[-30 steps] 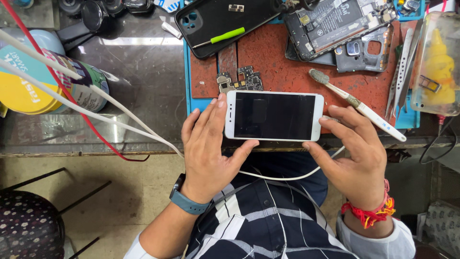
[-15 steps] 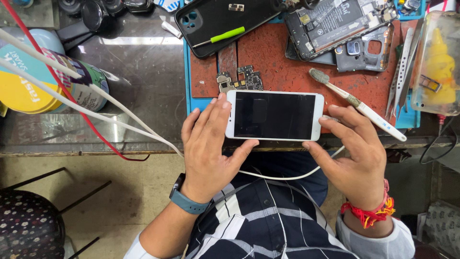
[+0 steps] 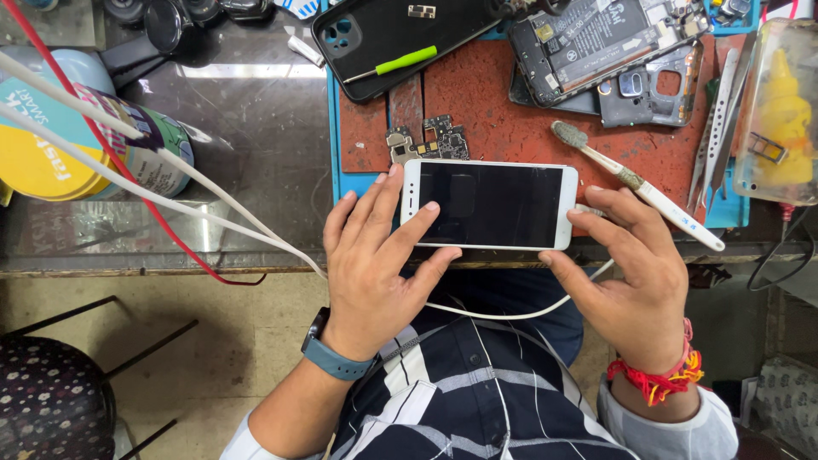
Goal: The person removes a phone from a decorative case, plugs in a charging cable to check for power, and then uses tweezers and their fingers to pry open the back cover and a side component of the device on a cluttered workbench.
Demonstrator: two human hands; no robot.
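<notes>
Head view: white phone (image 3: 488,204), dark screen up, sits at the near edge of the red mat (image 3: 503,128), partly over the bench lip. Left hand (image 3: 371,264) clamps its left end, thumb under the near edge, fingers on the glass; right hand (image 3: 635,273) grips the right end w/ spread fingers. Hands apart, one per end. Risk, imo: the phone could slip off the lip, or the white cable (image 3: 511,311) looping below could snag and tug it; the toothbrush (image 3: 635,183) just beside the right fingers could get knocked. Packaging: round tin (image 3: 94,145) far left, yellow and teal label w/ lettering; clear box (image 3: 780,111) far right holding something yellow.
</notes>
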